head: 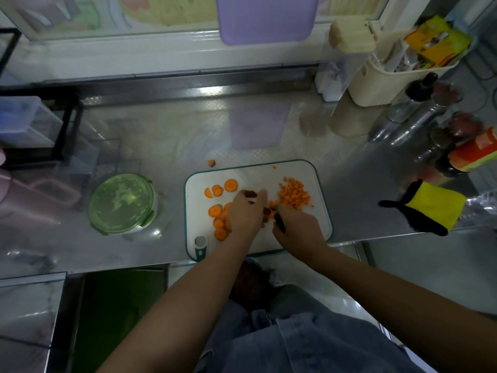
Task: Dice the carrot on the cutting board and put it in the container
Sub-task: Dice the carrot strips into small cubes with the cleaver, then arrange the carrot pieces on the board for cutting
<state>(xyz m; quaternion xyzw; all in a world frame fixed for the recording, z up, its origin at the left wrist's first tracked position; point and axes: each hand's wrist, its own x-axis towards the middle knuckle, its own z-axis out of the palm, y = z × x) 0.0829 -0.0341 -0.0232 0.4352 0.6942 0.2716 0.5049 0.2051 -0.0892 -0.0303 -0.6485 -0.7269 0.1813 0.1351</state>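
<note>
On the steel table (161, 146), close to its front edge, a white cutting board (318, 222) with a teal rim. Across the board's left half, carrot rounds (218, 190), lying flat, several overlapping, some hidden under the left wrist. On the right half, toward the far edge, a heap of diced carrot (294, 195), with a few loose cubes scattered just beside it. Over the middle of the board, the left hand (246, 211), fingers bent downward with the tips near the board, next to a small orange piece between the two hands; cannot tell whether gripping a piece or only pressing down. Just to the right and almost touching it, the right hand (298, 228), fingers clenched round the dark handle of a knife (279, 223), blade mostly hidden between the hands. At the board's near left corner, a small white-and-teal fitting (200, 246). Off the board, just beyond its far left corner, one stray carrot chunk (212, 163) on the bare steel. Well to the left of the board, a round container (122, 204), closed with a green clip lid. Near the table's right edge, a yellow-and-black cloth (430, 208). Farther back on the right, several bottles (473, 154) and a cream bin (390, 79) stuffed with packets. Against the back wall, a purple board (266, 18) leaning upright.
</note>
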